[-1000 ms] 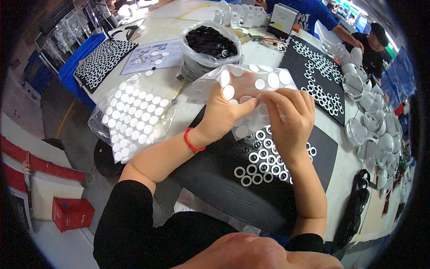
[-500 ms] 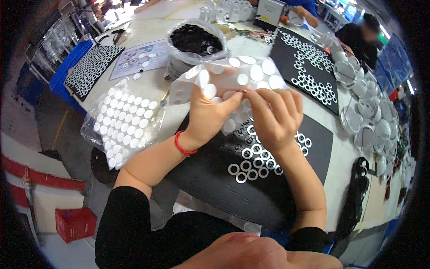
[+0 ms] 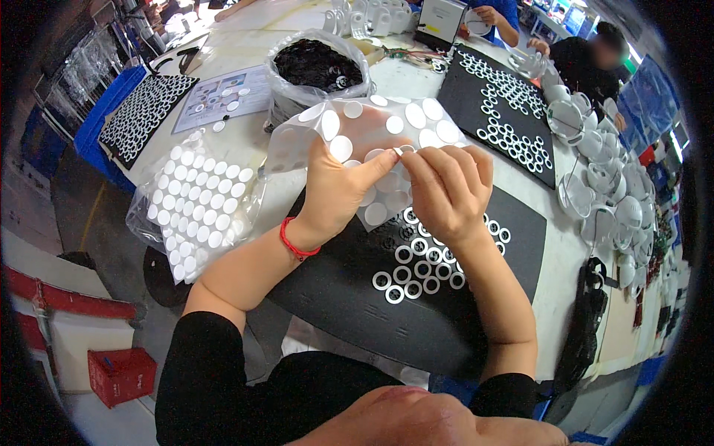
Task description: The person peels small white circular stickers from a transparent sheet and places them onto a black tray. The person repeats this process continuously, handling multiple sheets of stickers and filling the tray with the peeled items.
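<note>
My left hand (image 3: 335,186), with a red cord at the wrist, grips a translucent backing sheet (image 3: 387,113) dotted with white round stickers. Its thumb lies on the near side, and the fingers show faintly through from behind. Against the left thumb tip, my right hand (image 3: 450,189) pinches a small white sticker (image 3: 399,150), mostly hidden by the fingertips. Below both hands lies a black mat (image 3: 335,290). White rings with dark centres (image 3: 422,267) are grouped on it, some covered by the right hand and the sheet.
At left, more sticker sheets (image 3: 197,201) lie on a plastic bag. Farther back stands a bag of black parts (image 3: 316,65). Ring-covered boards (image 3: 152,111) lie left and right. White cup-like parts (image 3: 595,178) pile up at right. Two people work across the table.
The view has shifted slightly. Both hands keep almost the same place on the sheet; a bit of white now shows between the right fingertips.
</note>
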{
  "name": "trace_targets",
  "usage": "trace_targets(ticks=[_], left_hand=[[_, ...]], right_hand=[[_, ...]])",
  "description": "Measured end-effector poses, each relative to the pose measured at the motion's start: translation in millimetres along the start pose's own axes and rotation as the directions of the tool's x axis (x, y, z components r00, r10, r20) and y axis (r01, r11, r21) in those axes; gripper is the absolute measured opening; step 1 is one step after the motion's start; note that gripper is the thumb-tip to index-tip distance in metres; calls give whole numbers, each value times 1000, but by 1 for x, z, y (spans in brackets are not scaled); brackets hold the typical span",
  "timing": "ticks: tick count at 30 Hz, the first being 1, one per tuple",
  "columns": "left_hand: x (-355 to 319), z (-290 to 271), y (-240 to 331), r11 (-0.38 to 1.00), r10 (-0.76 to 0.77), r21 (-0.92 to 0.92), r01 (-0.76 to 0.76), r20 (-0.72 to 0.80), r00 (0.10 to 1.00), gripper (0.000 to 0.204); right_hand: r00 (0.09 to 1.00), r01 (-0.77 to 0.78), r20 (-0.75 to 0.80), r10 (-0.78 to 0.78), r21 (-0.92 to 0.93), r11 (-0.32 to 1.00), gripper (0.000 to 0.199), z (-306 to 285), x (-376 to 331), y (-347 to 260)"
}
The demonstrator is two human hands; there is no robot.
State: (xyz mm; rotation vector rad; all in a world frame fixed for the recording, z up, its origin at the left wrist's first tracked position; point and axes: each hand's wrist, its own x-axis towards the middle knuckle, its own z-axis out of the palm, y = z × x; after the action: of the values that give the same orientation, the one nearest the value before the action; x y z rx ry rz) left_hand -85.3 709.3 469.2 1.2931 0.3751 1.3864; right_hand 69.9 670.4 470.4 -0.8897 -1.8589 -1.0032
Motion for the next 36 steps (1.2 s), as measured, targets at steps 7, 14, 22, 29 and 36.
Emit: trace_targets(ticks=[7,14,22,29,36], left_hand=[[7,-10,4,985,-101,-146,96,-32,994,35],[14,-12,10,985,-82,-158,70,-66,994,35],[32,-38,12,983,63,-149,-105,-266,962,33],[35,-37,13,977,195,-23,-211,-296,935,33],[31,-37,12,981,172,-40,-189,-264,949,32]], right_hand=[[997,69,46,-69,-8,998,25,-1,0,-2],[995,-91,60,75,336,937,16,-3,11,6],[557,-721,423,714,673,164,11,-28,27,25],[368,-923,827,425,272,271,14,10,-20,45],[257,-888,916,307,98,450,16,22,-34,24]])
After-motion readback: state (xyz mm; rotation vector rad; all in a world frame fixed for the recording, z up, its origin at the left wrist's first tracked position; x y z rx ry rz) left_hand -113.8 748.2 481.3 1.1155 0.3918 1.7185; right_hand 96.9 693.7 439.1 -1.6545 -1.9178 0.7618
